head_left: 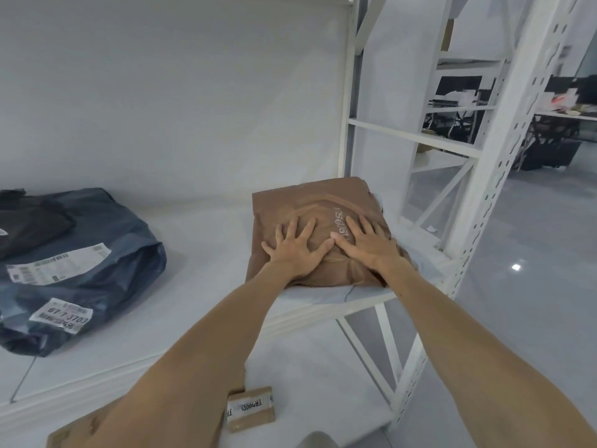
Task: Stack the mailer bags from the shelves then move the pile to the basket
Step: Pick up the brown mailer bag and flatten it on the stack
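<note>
A brown mailer bag [290,202] lies at the right end of the white shelf [200,302], on top of a pale grey mailer bag [365,291] whose edge shows beneath it. My left hand [295,247] and my right hand [368,244] press flat on the brown bag side by side, fingers spread and straight. A dark blue mailer bag [97,253] with white shipping labels lies at the left of the same shelf, apart from both hands. No basket is in view.
White perforated shelf uprights [504,150] and cross braces stand just right of the pile. Small cardboard boxes [250,409] sit on the lower shelf below my arms. A grey floor and dark furniture lie beyond the rack at the right.
</note>
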